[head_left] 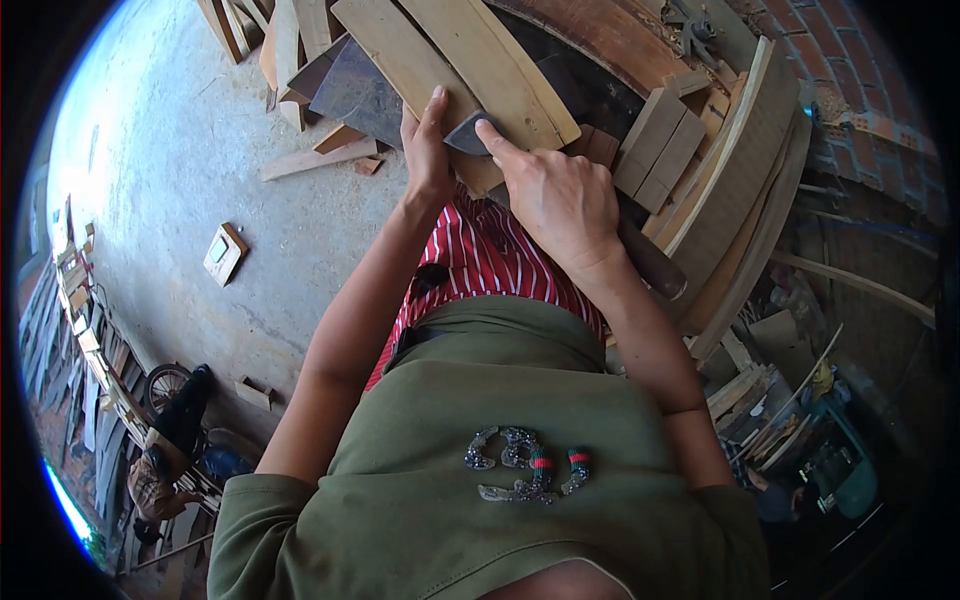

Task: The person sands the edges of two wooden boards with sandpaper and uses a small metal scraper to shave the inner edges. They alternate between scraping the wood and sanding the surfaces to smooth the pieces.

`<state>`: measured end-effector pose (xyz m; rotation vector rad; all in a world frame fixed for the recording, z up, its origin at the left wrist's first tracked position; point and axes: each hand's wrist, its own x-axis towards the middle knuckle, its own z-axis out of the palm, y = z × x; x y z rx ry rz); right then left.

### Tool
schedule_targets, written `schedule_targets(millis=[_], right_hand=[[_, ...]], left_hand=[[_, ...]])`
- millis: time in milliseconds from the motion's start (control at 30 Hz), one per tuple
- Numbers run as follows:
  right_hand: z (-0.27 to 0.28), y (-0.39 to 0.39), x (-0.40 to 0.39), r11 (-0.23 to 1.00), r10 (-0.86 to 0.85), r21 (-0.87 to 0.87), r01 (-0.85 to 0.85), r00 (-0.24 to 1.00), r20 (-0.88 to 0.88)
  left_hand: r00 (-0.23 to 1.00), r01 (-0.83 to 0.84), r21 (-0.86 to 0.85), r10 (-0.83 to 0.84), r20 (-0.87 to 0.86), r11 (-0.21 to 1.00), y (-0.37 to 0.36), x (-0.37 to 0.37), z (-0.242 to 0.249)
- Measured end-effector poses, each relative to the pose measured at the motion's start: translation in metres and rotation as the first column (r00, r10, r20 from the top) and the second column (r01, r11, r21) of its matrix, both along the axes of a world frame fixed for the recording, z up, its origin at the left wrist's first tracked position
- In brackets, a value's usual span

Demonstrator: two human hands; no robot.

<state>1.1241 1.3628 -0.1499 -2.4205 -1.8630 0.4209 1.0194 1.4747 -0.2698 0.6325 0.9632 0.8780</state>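
Two pale wooden boards lie side by side at the top centre, a left board [400, 50] and a right board [500, 70]. My left hand [428, 150] grips the near end of the left board, its thumb along the edge. Over the near ends of the boards lies a dark metal blade [466, 134]. My right hand [560, 195] has its index finger on this blade, and the other fingers curl under, round the tool. A dark wooden handle [652, 262] sticks out behind my right wrist.
Curved planks [735, 180] and short blocks [660, 140] are stacked on the right. Scraps of wood [320, 158] and a small pale object [225, 253] lie on the concrete floor [300, 215]. A person [158, 480] is at lower left, near a wheel [167, 386].
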Motion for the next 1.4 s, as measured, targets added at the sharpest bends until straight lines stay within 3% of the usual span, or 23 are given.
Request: schedule_targets(millis=[400,867,1200,1400], right_hand=[[0.002,-0.003,0.002,1.000,-0.018,-0.010,0.018,0.999,-0.033],[0.003,0.007,0.012,0.997,-0.070,-0.053,0.061,0.976,-0.206],[0.004,0.005,0.012,0.998,-0.056,-0.022,0.053,0.973,-0.226],[0.004,0.004,0.010,0.993,-0.067,-0.110,0.050,0.986,-0.154]], left_hand=[[1.000,-0.007,0.061,0.009,-0.022,0.998,0.001,0.003,0.000],[1.000,-0.003,0.034,0.004,-0.019,0.999,-0.002,0.003,0.007],[1.000,-0.001,0.061,0.001,-0.004,0.998,-0.002,0.002,0.006],[0.999,-0.025,0.014,0.025,-0.024,1.000,-0.004,0.004,0.013]])
